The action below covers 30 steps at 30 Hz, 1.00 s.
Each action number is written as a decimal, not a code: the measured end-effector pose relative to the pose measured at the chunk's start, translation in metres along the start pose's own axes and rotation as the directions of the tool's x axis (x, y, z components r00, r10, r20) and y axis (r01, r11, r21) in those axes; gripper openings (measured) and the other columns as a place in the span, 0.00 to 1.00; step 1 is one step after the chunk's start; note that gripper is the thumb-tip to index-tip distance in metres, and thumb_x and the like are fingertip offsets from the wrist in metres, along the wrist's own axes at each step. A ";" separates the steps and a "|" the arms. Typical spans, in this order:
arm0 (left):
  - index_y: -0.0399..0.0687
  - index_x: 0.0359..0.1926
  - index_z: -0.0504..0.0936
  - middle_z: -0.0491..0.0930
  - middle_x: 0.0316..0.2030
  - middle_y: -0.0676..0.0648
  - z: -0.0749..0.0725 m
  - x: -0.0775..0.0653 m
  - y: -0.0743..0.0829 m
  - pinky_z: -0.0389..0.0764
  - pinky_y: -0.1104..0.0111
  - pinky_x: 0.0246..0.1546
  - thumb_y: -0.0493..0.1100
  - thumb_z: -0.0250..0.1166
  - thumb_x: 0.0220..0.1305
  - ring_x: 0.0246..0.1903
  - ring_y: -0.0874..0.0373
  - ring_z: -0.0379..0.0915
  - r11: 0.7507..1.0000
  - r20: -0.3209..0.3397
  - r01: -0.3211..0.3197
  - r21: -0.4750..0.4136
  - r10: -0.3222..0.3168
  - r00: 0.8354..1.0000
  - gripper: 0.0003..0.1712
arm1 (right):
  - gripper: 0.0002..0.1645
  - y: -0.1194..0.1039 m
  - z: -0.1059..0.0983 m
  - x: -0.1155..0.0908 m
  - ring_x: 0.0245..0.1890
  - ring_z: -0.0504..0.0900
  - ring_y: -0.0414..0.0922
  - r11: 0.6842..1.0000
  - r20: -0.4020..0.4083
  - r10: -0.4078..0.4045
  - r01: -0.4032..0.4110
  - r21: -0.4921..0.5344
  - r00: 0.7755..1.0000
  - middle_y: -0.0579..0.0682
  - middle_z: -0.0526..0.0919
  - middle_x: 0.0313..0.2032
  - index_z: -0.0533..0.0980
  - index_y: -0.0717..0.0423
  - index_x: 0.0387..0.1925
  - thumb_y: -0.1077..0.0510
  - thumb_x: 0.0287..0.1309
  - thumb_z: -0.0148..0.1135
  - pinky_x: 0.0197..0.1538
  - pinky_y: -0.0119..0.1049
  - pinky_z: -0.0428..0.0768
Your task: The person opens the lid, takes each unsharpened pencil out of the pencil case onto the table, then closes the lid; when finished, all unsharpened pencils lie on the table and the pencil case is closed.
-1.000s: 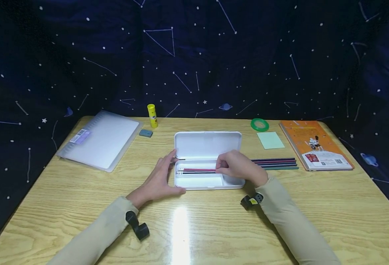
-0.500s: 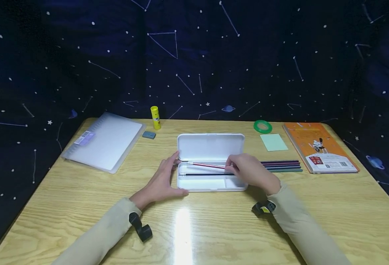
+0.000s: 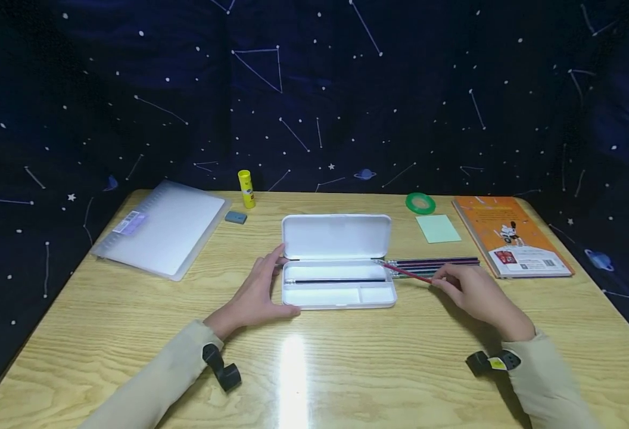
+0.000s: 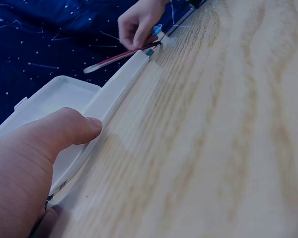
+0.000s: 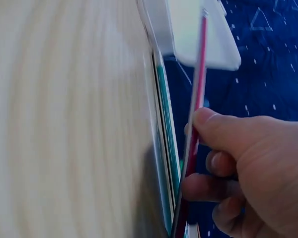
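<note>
A white pencil case (image 3: 322,295) lies with its lid (image 3: 336,236) raised, and one dark pencil (image 3: 341,280) rests in its long compartment. My left hand (image 3: 258,292) holds the case's left end, thumb (image 4: 77,126) on the front edge and fingers toward the hinge side. To the right of the case, my right hand (image 3: 470,292) pinches a red pencil (image 3: 408,272) between thumb and fingers. Its far end points left, over the case's right end. Beyond it lie several dark and green pencils (image 3: 438,262) side by side on the table, partly behind the right hand.
A clear folder (image 3: 170,229) lies at left, near a grey eraser (image 3: 236,217) and an upright yellow glue stick (image 3: 246,189). At right are a green tape roll (image 3: 420,203), pale green sticky notes (image 3: 438,229) and an orange book (image 3: 510,232).
My right hand has lifted the red pencil out of the case and carried it right, beside the loose pencils. The dark pencil stays inside. My left hand keeps its place on the case.
</note>
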<state>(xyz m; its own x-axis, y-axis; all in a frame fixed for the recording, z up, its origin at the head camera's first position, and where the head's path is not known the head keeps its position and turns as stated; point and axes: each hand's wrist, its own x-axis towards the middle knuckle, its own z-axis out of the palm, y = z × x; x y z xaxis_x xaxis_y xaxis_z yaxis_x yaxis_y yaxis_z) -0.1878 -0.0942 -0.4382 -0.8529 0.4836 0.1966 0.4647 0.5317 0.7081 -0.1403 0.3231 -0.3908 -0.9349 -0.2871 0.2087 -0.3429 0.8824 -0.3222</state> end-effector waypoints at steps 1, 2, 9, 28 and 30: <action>0.51 0.76 0.43 0.67 0.61 0.49 -0.001 0.000 0.000 0.71 0.58 0.58 0.56 0.79 0.36 0.55 0.56 0.63 1.000 0.001 0.001 0.000 -0.001 1.000 0.72 | 0.04 0.003 -0.002 -0.004 0.19 0.61 0.32 1.000 -0.005 0.002 -0.002 -0.003 1.000 0.38 0.72 0.18 0.80 0.49 0.29 0.61 0.59 0.64 0.23 0.28 0.61; 0.51 0.76 0.43 0.67 0.61 0.49 -0.001 -0.001 0.000 0.71 0.58 0.58 0.56 0.79 0.36 0.55 0.56 0.63 1.000 0.002 0.003 -0.003 -0.003 1.000 0.72 | 0.04 0.006 -0.003 -0.007 0.19 0.61 0.32 1.000 -0.007 0.006 -0.006 -0.008 1.000 0.38 0.71 0.18 0.80 0.49 0.29 0.61 0.59 0.64 0.23 0.29 0.60; 0.51 0.76 0.43 0.67 0.61 0.48 -0.003 -0.002 0.001 0.71 0.58 0.58 0.56 0.79 0.36 0.56 0.55 0.63 1.000 0.009 0.018 0.004 -0.018 1.000 0.72 | 0.05 0.026 -0.010 -0.019 0.22 0.66 0.34 0.993 0.012 0.021 -0.019 -0.115 1.000 0.39 0.79 0.24 0.81 0.47 0.28 0.61 0.56 0.66 0.28 0.31 0.67; 0.50 0.76 0.45 0.67 0.61 0.49 -0.001 0.001 0.004 0.71 0.58 0.58 0.55 0.80 0.36 0.56 0.54 0.64 1.000 0.004 0.019 -0.002 -0.019 1.000 0.71 | 0.07 0.035 0.004 0.001 0.18 0.63 0.36 0.998 -0.035 0.043 -0.045 -0.040 0.998 0.41 0.69 0.17 0.74 0.54 0.29 0.66 0.53 0.65 0.22 0.29 0.62; 0.50 0.76 0.45 0.68 0.61 0.49 0.000 0.001 0.004 0.71 0.58 0.59 0.55 0.80 0.36 0.56 0.55 0.64 1.000 0.004 0.024 -0.001 -0.024 1.000 0.71 | 0.07 0.035 0.003 0.005 0.18 0.63 0.37 0.998 -0.021 0.048 -0.049 -0.041 0.999 0.42 0.69 0.17 0.74 0.55 0.29 0.66 0.53 0.64 0.22 0.29 0.62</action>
<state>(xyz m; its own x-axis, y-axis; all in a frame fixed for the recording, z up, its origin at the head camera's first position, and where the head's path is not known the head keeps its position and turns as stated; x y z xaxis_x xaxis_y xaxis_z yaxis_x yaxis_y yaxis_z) -0.1867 -0.0921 -0.4351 -0.8626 0.4739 0.1770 0.4443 0.5423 0.7131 -0.1569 0.3510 -0.4039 -0.9482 -0.2359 0.2127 -0.2923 0.9101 -0.2938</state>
